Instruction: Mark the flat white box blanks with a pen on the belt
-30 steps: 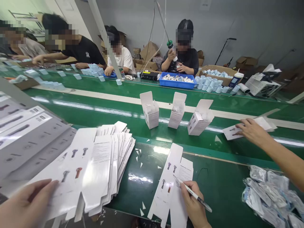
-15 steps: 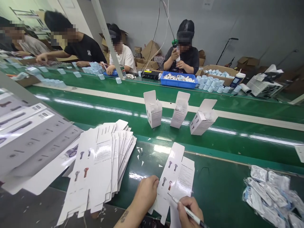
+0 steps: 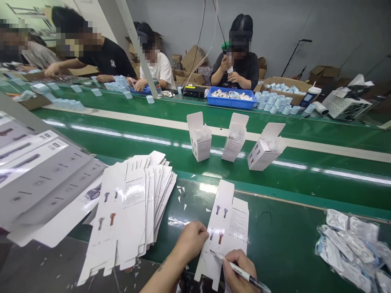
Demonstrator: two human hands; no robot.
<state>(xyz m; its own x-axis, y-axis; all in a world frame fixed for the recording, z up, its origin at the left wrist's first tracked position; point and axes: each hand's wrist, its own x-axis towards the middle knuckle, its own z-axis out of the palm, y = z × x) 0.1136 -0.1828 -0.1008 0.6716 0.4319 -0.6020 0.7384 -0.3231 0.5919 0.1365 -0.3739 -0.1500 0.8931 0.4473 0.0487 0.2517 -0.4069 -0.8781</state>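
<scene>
A flat, unfolded white carton (image 3: 224, 224) printed with small pictures of handheld fans lies in front of me on the green table. My left hand (image 3: 193, 240) has its fingers closed at the carton's left edge; thumb and forefinger pinch or press that edge. In my right hand (image 3: 240, 270) is a white marker pen (image 3: 235, 268) with a dark rear end, its tip at the lower left panel below the printed pictures. To the left lies a fanned stack of similar flat cartons (image 3: 131, 207).
Three open upright boxes (image 3: 200, 142) stand beyond on the green belt. Bagged parts (image 3: 351, 244) lie at the right, larger printed cartons (image 3: 45, 183) at the left. Several co-workers sit across, near a blue tray (image 3: 232, 97) and pale blue cups (image 3: 271, 101). Paper scraps dot the table.
The pen tip has moved slightly left and down on the carton. My left hand has shifted a little right and up along its edge. The camera view has shifted slightly.
</scene>
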